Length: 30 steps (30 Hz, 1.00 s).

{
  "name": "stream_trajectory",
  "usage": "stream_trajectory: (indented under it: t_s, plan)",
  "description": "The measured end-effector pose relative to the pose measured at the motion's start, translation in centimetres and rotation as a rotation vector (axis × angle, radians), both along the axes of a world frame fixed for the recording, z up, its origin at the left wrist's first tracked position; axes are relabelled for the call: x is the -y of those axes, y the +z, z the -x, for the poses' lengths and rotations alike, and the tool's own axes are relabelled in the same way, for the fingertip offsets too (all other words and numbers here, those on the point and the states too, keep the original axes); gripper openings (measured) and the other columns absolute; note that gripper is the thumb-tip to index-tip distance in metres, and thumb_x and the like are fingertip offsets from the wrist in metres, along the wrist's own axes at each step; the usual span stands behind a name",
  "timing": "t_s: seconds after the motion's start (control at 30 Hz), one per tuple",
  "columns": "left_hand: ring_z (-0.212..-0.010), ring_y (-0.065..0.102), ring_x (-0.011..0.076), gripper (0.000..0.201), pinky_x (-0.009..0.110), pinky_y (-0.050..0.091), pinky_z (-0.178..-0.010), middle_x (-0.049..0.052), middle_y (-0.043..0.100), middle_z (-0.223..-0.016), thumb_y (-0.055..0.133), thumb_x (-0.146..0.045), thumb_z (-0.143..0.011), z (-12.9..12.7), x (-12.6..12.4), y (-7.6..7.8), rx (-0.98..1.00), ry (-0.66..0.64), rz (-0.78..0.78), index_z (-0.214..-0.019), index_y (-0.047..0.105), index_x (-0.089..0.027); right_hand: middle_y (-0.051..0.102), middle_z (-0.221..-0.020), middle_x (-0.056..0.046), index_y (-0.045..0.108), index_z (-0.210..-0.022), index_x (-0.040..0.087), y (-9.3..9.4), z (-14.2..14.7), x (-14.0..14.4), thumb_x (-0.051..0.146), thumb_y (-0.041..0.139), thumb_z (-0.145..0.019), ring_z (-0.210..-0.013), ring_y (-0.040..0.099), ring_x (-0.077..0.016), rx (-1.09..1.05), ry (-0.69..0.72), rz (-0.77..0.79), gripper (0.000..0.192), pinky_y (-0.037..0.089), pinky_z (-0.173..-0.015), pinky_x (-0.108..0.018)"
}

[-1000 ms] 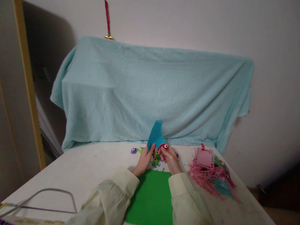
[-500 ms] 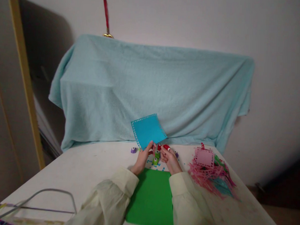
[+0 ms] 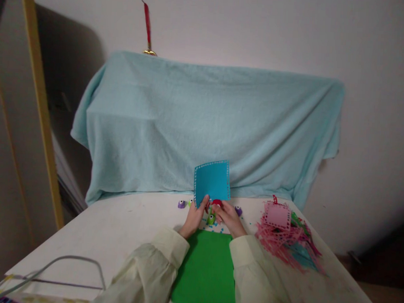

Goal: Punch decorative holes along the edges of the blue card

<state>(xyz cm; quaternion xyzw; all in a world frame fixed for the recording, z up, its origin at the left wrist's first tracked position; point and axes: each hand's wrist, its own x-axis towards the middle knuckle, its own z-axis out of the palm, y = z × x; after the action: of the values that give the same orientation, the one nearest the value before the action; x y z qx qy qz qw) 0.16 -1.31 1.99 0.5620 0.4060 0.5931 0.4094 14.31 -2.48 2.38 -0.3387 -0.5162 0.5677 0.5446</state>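
Note:
My left hand [image 3: 193, 219] pinches the lower left corner of a blue paper square [image 3: 211, 181], which stands tilted up. Small punched holes run along its left, top and right edges. In the closed fingers of my right hand [image 3: 231, 218] is a small red paper punch [image 3: 217, 202], at the paper's lower edge. Whether its jaws bite the paper cannot be made out. Between my hands sits a green punch with an eye on it [image 3: 211, 220], among blue paper bits [image 3: 221, 230]. Purple punches with eyes lie to the left [image 3: 181, 204] and right [image 3: 238, 210].
A green sheet [image 3: 205, 272] lies under my forearms. On the right, a punched pink paper square [image 3: 277, 216] rests on shredded paper [image 3: 281, 244]. A grey curved bar [image 3: 73, 257] is at the front left. Behind the table hangs a light blue towel [image 3: 206, 116].
The blue paper has turned more upright and shifted right. My right hand has brought the red punch closer to the paper's lower edge. The view has shifted slightly.

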Motion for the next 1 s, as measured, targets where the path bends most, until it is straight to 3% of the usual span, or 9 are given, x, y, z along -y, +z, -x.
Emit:
stream_trajectory:
  t_s: [0.33, 0.53, 0.77, 1.0]
  plan:
    - [-0.062, 0.049, 0.0153, 0.044, 0.026, 0.039, -0.066, 0.0, 0.052, -0.061, 0.047, -0.054, -0.086, 0.0, 1.1, 1.2, -0.03, 0.09, -0.077, -0.059, 0.046, -0.019, 0.062, -0.062, 0.002, 0.068, -0.081, 0.02, 0.5, 0.0, 0.0, 0.041, 0.076, -0.066, -0.043, 0.041, -0.0086, 0.079, -0.06, -0.082, 0.028, 0.029, -0.042, -0.022]
    - [-0.064, 0.051, 0.0153, 0.041, 0.026, 0.039, -0.065, 0.001, 0.055, -0.066, 0.05, -0.054, -0.085, -0.1, 1.2, 1.2, -0.004, 0.047, -0.059, -0.066, 0.052, -0.018, 0.063, -0.062, 0.001, 0.067, -0.077, 0.019, 0.4, 0.2, 0.1, 0.04, 0.078, -0.063, -0.046, 0.043, -0.0096, 0.052, -0.057, -0.045, 0.028, 0.03, -0.044, -0.022]
    - [-0.065, 0.05, 0.0148, 0.037, 0.026, 0.04, -0.068, 0.0, 0.055, -0.068, 0.053, -0.051, -0.085, -0.2, 1.2, 0.9, 0.018, 0.027, -0.073, -0.068, 0.052, -0.018, 0.061, -0.06, 0.001, 0.065, -0.077, 0.019, 0.3, 0.1, 0.0, 0.044, 0.074, -0.069, -0.046, 0.043, -0.0099, 0.1, -0.043, -0.11, 0.028, 0.03, -0.044, -0.023]
    - [-0.071, 0.054, 0.017, 0.037, 0.027, 0.042, -0.071, 0.003, 0.059, -0.074, 0.053, -0.052, -0.084, -0.4, 1.1, 0.9, 0.045, 0.048, -0.05, -0.074, 0.057, -0.016, 0.059, -0.064, 0.002, 0.065, -0.086, 0.02, 0.5, 0.4, 0.2, 0.044, 0.071, -0.072, -0.047, 0.041, -0.0096, 0.098, -0.047, -0.16, 0.028, 0.031, -0.045, -0.023]
